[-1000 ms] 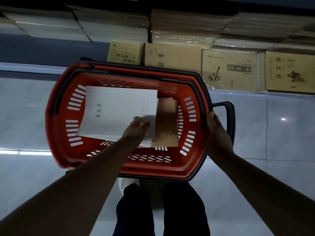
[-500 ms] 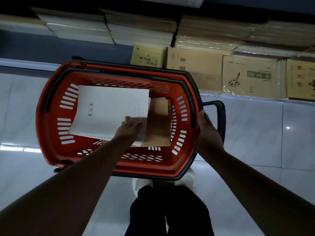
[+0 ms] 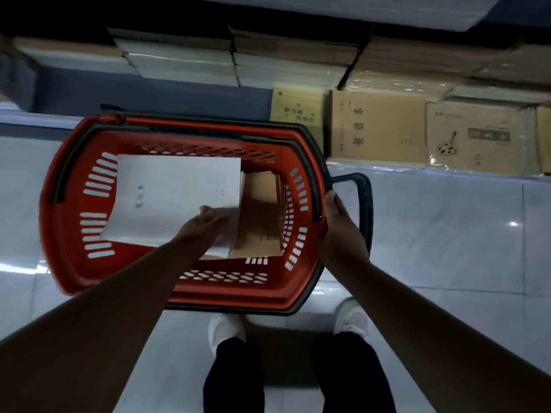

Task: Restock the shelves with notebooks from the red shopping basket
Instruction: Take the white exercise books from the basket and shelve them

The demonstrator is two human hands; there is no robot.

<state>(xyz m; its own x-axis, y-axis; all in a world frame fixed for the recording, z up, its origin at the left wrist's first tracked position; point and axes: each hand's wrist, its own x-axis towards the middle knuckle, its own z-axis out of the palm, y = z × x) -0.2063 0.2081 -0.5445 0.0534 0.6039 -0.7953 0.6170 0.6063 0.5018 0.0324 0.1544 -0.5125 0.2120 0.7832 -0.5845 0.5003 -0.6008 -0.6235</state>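
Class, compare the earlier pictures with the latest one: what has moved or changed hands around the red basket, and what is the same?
Little changed. The view swung left, so the shelf books sit further right and both shoes show. The left hand stays on the white notebook, which has not left the basket; whether it grips is unclear. The right hand still holds the rim by the handle. The brown notebooks lie untouched.

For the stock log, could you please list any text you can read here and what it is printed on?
"笔记本", sideways and faint: white notebook in the red basket.
"本": brown notebook on the shelf; the rest is blurred.
Yellow notebook and paint-palette notebook: print too blurred to read.
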